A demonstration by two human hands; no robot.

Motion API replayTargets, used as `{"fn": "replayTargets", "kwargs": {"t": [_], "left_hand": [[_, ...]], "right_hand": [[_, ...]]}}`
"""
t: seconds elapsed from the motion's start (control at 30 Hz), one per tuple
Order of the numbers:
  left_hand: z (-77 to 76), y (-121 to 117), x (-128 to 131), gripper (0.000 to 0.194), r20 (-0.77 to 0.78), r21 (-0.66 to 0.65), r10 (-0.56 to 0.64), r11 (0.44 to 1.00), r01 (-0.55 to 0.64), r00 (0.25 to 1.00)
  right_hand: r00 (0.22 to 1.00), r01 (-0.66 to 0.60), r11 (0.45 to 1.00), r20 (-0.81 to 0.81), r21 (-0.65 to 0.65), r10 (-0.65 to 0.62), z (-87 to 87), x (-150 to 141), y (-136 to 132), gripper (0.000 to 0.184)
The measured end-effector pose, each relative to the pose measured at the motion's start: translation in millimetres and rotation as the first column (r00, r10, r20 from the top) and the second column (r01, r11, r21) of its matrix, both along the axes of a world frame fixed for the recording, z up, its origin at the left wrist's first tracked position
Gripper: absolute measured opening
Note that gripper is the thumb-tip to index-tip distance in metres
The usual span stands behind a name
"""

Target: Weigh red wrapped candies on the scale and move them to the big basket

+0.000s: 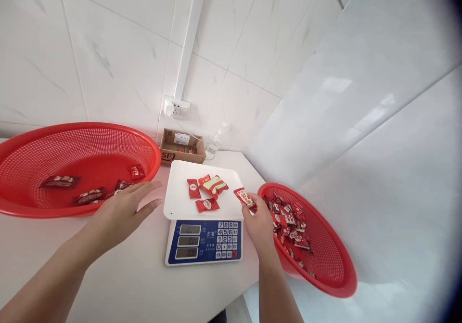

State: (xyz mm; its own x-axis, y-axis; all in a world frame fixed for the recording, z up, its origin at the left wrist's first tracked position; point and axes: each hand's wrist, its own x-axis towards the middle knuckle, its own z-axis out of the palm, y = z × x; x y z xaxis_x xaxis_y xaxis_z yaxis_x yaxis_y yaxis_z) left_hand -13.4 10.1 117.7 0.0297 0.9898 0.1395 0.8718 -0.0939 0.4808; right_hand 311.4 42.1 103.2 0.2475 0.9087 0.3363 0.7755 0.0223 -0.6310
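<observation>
Between thumb and fingers, my right hand (260, 224) grips a red and white wrapped snack packet (244, 197) at the right edge of the scale's white tray (180, 202). Several small red packets, one of them a red sachet (207, 205), lie on that tray beside a larger green-and-red striped packet (214, 185). My left hand (126, 207) hovers left of the tray, fingers apart and holding nothing. It is close to the rim of a red basket (156, 155) with a few dark red packets (62, 182) inside. The scale's blue panel (204, 240) shows lit digits.
Right of the scale, a tilted red basket (330, 251) holds many packets (288, 219). A cardboard box (183, 155) and a clear plastic bottle (215, 142) stand at the back, below a wall socket (176, 108). A tiled wall (119, 48) borders the white table (144, 284).
</observation>
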Motion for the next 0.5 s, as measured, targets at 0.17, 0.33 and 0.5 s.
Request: {"fn": "replayTargets", "kwargs": {"t": [0.17,0.33,0.5], "left_hand": [[-2.4,0.9,0.3,0.046,-0.006,-0.002,0.008,1.000,-0.008,1.000],[-0.3,-0.6,-1.4,0.044,-0.038,0.028,0.015,1.000,-0.014,0.999],[-2.6,1.6,-2.5,0.047,-0.084,0.089,0.012,0.996,-0.005,0.996]], "right_hand": [[0.980,0.026,0.998,-0.197,0.054,-0.015,5.0,-2.1,-8.9,0.052],[0.940,0.089,0.993,-0.337,0.077,-0.058,2.1,14.5,-8.6,0.055],[0.945,0.223,0.970,-0.267,0.101,-0.189,8.0,61.7,-16.0,0.049]]}}
